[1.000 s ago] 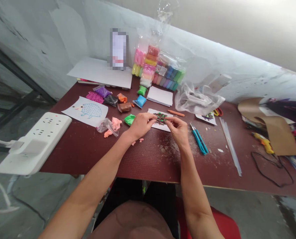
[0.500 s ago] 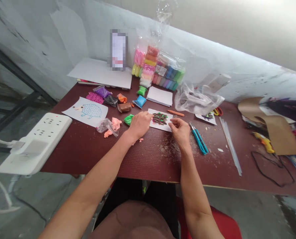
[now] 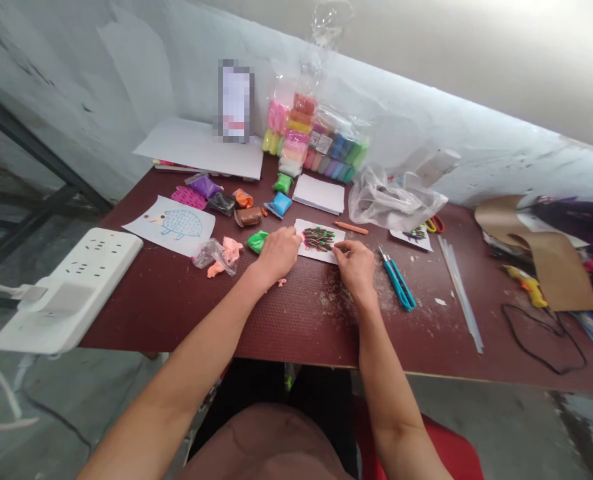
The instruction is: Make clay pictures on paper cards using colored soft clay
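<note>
A white card [image 3: 321,257] lies on the table, with a dark brown shape dotted green and a bit of pink at its left. My left hand [image 3: 280,253] is closed at the card's left edge, its fingertips beside the pink part; anything in them is hidden. At the card's right edge rests my right hand [image 3: 355,265], thumb and forefinger pinched together near the brown shape. What that pinch holds is too small to make out. Green clay [image 3: 257,241] sits just left of my left hand. An orange stick [image 3: 351,227] lies behind the card.
Peach clay [image 3: 230,252], wrapped clay packets and a hedgehog drawing [image 3: 179,225] are at left. Teal cutters [image 3: 399,283], clear sticks [image 3: 461,293] and a glue gun [image 3: 530,287] lie right. A power strip [image 3: 71,287] overhangs the left edge; a plastic bag [image 3: 396,203] sits behind.
My right hand has moved slightly left over the card's right edge, and its fingers have drawn together. My left hand has stayed nearly in place.
</note>
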`<state>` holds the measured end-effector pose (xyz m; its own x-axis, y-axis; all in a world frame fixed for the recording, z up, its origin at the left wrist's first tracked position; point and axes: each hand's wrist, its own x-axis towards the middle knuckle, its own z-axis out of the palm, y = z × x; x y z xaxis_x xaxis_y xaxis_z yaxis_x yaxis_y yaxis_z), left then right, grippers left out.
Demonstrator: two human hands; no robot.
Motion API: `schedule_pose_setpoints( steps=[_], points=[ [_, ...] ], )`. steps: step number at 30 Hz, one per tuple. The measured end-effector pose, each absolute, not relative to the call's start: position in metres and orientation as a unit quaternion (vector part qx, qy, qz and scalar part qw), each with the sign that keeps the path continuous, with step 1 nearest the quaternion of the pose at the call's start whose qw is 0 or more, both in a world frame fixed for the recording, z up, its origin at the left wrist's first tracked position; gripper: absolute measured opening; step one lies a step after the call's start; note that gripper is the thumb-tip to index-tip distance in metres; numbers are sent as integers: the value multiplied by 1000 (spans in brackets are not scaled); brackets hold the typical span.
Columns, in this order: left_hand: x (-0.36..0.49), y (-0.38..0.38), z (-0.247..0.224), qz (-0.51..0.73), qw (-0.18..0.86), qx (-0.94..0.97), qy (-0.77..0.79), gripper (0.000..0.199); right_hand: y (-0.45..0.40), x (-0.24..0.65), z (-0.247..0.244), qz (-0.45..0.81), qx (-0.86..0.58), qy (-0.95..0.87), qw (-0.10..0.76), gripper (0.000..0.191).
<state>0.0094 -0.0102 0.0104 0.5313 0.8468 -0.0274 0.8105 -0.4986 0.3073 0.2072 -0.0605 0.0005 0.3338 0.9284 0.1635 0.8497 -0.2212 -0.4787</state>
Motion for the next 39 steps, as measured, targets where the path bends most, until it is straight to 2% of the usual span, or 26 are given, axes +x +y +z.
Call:
schedule_pose_setpoints(
  steps=[14,26,31,36,39],
  points=[
    [10,-10,11,59,153,865,474,44,-51,201,1,52,-766,-591,248,14],
    [11,-10,11,55,143,869,470,46,-52,197,-1,56,-760,-607,227,17],
    [11,-9,11,55,151,868,469,45,-53,203,-2,46,-756,-598,261,20],
    [11,-10,12,57,153,866,472,48,-55,206,2,42,-732,-597,324,35],
    [10,-10,12,51,154,866,472,47,-58,205,5,64,-730,-588,343,35]
  ],
)
